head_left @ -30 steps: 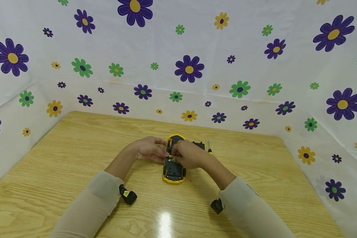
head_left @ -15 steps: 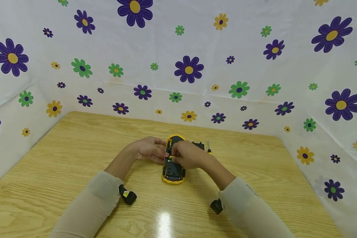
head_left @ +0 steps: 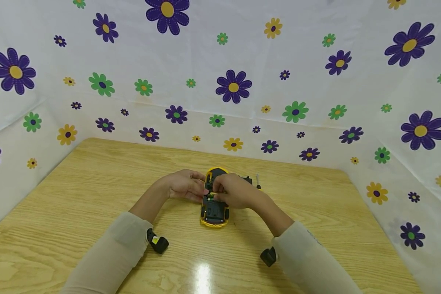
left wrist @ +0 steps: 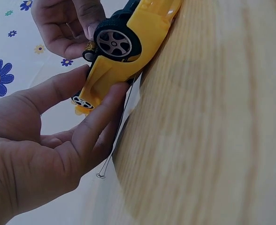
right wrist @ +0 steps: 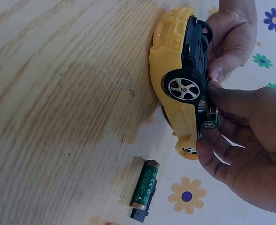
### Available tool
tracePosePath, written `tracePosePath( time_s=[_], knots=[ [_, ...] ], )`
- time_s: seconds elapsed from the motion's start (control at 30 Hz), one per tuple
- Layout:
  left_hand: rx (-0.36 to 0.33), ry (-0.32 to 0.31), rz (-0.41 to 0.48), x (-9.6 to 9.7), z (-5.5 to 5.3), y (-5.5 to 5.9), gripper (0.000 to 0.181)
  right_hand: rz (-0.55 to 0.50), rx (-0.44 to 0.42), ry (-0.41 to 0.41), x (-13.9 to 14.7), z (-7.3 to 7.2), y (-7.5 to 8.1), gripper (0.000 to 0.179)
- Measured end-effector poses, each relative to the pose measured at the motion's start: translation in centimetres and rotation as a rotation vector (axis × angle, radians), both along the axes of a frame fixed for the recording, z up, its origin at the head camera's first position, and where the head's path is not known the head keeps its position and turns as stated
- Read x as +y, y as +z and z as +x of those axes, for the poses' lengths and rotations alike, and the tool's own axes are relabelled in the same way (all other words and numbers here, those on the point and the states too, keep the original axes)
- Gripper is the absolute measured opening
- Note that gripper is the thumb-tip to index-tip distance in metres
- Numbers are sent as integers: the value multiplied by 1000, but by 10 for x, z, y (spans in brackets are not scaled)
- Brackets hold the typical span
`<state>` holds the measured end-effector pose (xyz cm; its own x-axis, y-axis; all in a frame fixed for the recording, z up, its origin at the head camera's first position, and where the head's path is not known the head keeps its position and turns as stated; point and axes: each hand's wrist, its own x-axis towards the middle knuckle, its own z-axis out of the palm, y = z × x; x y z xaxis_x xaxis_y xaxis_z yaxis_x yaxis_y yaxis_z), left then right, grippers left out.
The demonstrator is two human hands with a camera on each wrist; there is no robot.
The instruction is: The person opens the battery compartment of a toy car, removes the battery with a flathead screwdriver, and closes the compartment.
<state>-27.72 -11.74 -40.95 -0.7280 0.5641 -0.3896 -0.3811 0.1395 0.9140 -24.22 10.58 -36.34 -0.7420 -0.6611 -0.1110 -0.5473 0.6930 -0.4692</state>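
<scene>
Centrally on the table (head_left: 95, 179), one yellow toy car (head_left: 214, 212) lies upside down. Only the right wrist view shows a loose green battery (right wrist: 145, 184) at its lower centre and the right hand (head_left: 235, 191) pinching a second battery (right wrist: 209, 123) at the car's underside. The left hand (head_left: 185, 184) steadies the car's side with straight fingers. Since a second ago, nothing has visibly shifted. One black cover (head_left: 247, 179) and one screwdriver (head_left: 258, 181) sit just right of the car.
</scene>
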Motion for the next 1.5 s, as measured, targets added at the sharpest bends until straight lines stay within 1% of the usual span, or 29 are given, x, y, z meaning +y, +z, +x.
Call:
tracePosePath(
  time_s=[0.23,0.4,0.5,0.77,0.9,1.1,1.5],
  knots=[
    [-5,4,3,0,1,1,76,-1,18,8,6,1,3,5],
    [-11,10,0,1,1,0,75,-3,36,-6,12,1,3,5],
    [-14,13,-2,1,1,0,74,-4,61,-14,16,1,3,5],
    [-10,4,2,2,0,0,75,-24,80,-23,33,3,4,4],
    [-7,0,0,2,0,0,76,-24,100,-18,40,3,3,5],
    [-3,-11,3,2,1,0,76,-48,95,-12,51,4,-1,3],
    [-12,6,-1,2,-1,0,76,-30,85,-32,67,4,-12,4]
  ],
)
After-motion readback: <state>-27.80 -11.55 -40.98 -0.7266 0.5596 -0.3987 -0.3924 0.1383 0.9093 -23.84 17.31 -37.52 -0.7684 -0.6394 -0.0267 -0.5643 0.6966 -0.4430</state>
